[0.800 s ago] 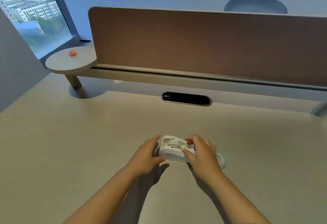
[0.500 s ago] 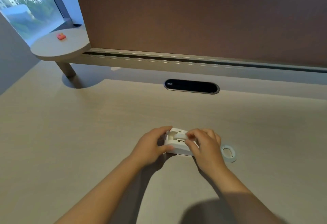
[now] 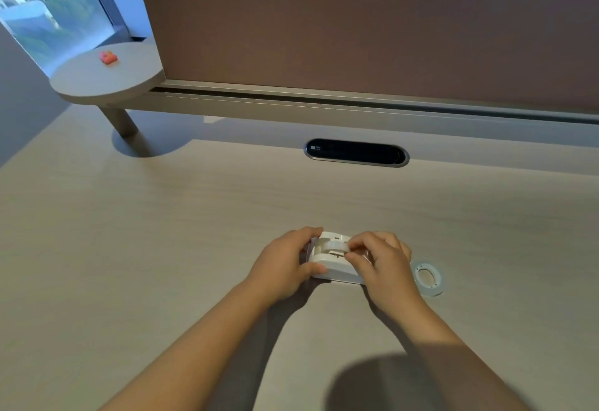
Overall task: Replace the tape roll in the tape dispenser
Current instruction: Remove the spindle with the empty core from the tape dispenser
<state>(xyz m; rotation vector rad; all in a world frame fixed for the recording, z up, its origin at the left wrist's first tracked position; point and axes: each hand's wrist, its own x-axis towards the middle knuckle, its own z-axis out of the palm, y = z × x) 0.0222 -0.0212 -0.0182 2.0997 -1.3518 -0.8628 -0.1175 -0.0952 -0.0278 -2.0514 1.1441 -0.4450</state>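
Note:
A white tape dispenser [image 3: 334, 264] sits on the light wood desk [image 3: 162, 248], between my two hands. My left hand [image 3: 282, 264] grips its left end, thumb on the near side and fingers over the top. My right hand [image 3: 379, 264] pinches the small white spool [image 3: 334, 245] in the dispenser's cradle with thumb and forefinger. A clear tape roll [image 3: 428, 277] lies flat on the desk just to the right of my right hand, apart from it.
A brown divider panel [image 3: 356, 21] closes off the desk's far side, with a black cable slot [image 3: 356, 153] in front of it. A small round side shelf [image 3: 107, 76] at the far left carries a red object [image 3: 108, 57]. A window is at the upper left.
The view has tilted down and closer to the desk. My right fingers have closed onto the spool in the cradle, and the tape roll beside my right hand has come fully into sight.

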